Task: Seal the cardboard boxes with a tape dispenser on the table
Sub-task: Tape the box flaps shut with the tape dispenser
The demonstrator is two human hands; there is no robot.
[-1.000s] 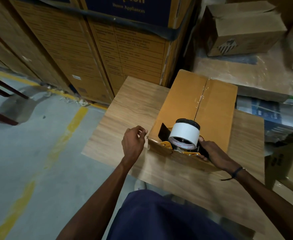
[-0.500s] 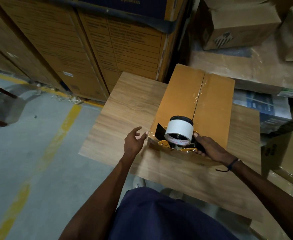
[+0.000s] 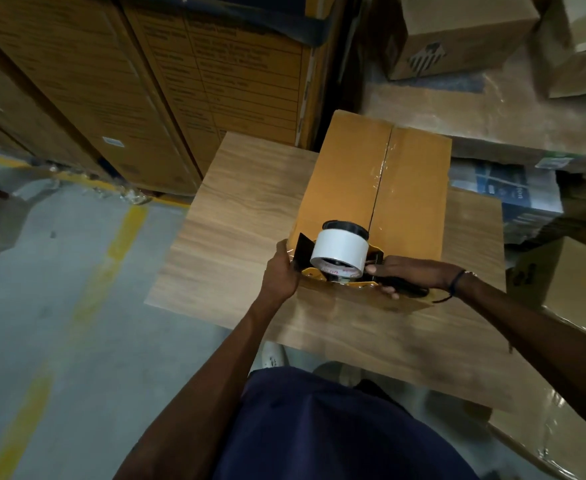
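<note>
A: Entry, head view. Your right hand point(image 3: 412, 273) is curled round the black handle of the tape dispenser point(image 3: 341, 263), thumb toward the roll, fingertips showing under the handle. The grip is firm, fingers wrapped, not spread.

B: And your left hand?

A: Your left hand point(image 3: 281, 273) lies against the near left corner of the cardboard box point(image 3: 343, 181), fingers fairly straight along the side, thumb up at the top edge. It presses the box and does not wrap round anything.

B: Where does the dispenser sit?

A: At the near end of the box top, on the centre seam. The white tape roll point(image 3: 340, 249) faces you; a yellow frame shows beneath it and a black plate sticks out to its left, just beside your left thumb.

B: State of the seam?

A: Two top flaps meet along the middle. A shiny clear strip runs along the far part of the seam; nearer the dispenser a dark gap shows between the flaps.

B: Box location?

A: It stands on the wooden table point(image 3: 236, 216), toward the right and far side. Large printed cartons point(image 3: 167, 84) stand behind the table, and loose brown boxes point(image 3: 457, 32) are piled to the right. The picture is a little blurred.
</note>
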